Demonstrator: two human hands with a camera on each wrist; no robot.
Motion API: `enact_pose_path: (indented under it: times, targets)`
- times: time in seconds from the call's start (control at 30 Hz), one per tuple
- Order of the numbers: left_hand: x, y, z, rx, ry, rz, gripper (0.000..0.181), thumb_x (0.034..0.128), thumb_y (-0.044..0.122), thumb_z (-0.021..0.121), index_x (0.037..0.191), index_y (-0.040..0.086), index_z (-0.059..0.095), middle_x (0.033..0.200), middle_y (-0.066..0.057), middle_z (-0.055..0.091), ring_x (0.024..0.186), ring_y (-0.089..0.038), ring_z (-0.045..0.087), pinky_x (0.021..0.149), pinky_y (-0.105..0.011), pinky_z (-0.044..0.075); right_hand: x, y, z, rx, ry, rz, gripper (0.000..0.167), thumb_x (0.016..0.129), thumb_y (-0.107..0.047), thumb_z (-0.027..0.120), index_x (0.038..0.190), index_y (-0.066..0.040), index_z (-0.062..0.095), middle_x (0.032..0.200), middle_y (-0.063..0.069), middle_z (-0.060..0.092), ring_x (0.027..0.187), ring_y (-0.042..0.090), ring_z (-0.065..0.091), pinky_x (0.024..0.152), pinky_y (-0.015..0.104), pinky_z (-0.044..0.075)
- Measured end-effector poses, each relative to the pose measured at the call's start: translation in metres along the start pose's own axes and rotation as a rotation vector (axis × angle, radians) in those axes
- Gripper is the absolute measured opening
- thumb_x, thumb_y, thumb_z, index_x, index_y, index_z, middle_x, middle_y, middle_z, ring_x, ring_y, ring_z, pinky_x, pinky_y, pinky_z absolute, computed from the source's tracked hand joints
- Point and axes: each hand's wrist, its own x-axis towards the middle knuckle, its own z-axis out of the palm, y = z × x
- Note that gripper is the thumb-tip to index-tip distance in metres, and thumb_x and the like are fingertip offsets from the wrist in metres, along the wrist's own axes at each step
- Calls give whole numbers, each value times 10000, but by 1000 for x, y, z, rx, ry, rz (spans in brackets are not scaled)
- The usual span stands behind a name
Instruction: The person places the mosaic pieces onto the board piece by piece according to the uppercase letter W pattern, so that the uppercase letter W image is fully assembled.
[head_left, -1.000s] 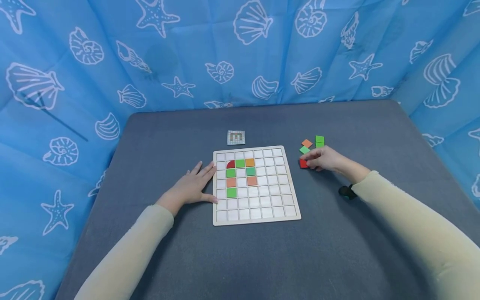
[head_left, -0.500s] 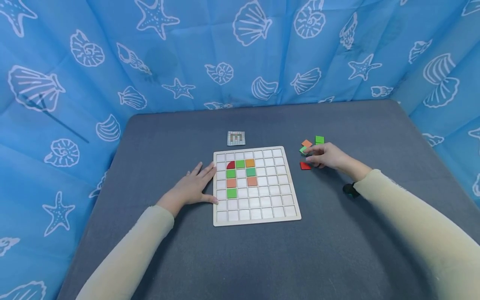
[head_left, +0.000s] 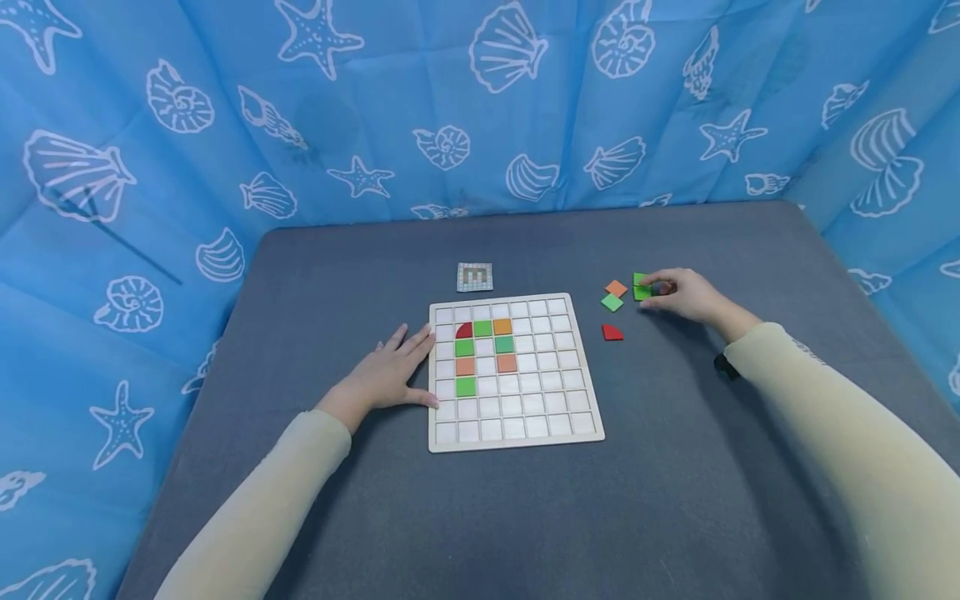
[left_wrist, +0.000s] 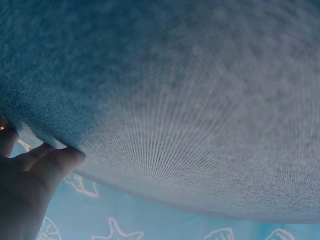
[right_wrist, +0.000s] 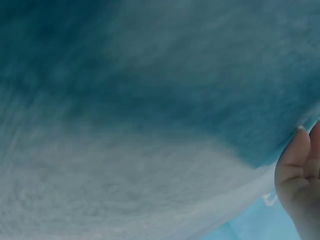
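In the head view my left hand (head_left: 384, 373) lies with fingers spread against the left edge of a white gridded board (head_left: 525, 406). Green, orange, teal and red tiles fill some upper-left cells of it. My right hand (head_left: 686, 293) is at the green tiles (head_left: 641, 293) right of the board, pinching them with thumb and forefinger at their right side; the fingers partly cover them. Left of that hand lie an orange tile (head_left: 616, 287), a lighter green tile (head_left: 612, 302) and a red quarter-round tile (head_left: 612, 332). Both wrist views show only fingers and tablecloth.
A small pattern card (head_left: 475, 277) lies behind the board. The grey table (head_left: 510, 525) extends around it, backed by a blue shell-print curtain (head_left: 420, 92). A dark object (head_left: 725, 367) shows by the right sleeve.
My right hand has left the red tile, passed the lighter green one and moved back and right to the green tiles. My left hand stays on the board's edge.
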Motion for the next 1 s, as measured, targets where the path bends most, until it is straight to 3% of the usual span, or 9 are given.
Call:
enact_pose_path:
  times: [0.23, 0.53, 0.7, 1.0]
  targets:
    - [0, 0, -1, 5, -5, -1, 1081, 804, 654, 647, 1574, 102, 126, 1629, -72, 68, 1464, -391, 19, 1100, -632, 202, 2, 7, -4, 12, -8, 47, 488, 942, -238, 669, 1301, 68, 543, 1019, 208, 516, 859, 307, 435, 693, 404, 373]
    - [0, 1, -2, 2, -17, -10, 1084, 804, 651, 651, 1575, 106, 118, 1630, -67, 61, 1465, -389, 15, 1106, -625, 195, 7, -6, 12, -46, -13, -96, 403, 918, -127, 688, 1268, 54, 604, 918, 171, 472, 792, 279, 381, 650, 378, 321]
    - [0, 1, -2, 5, -19, -13, 1085, 804, 653, 650, 1575, 106, 117, 1630, -66, 59, 1465, -388, 14, 1108, -622, 194, 12, -14, 19, -77, -54, -155, 438, 905, -106, 702, 1306, 33, 592, 973, 186, 450, 809, 276, 321, 665, 384, 284]
    - [0, 1, -2, 1, -22, -10, 1081, 808, 648, 649, 1575, 106, 115, 1631, -67, 54, 1465, -388, 7, 1108, -626, 188, 15, -19, 20, -115, -89, -127, 437, 919, -121, 688, 1318, 24, 582, 1044, 227, 453, 869, 319, 360, 703, 409, 315]
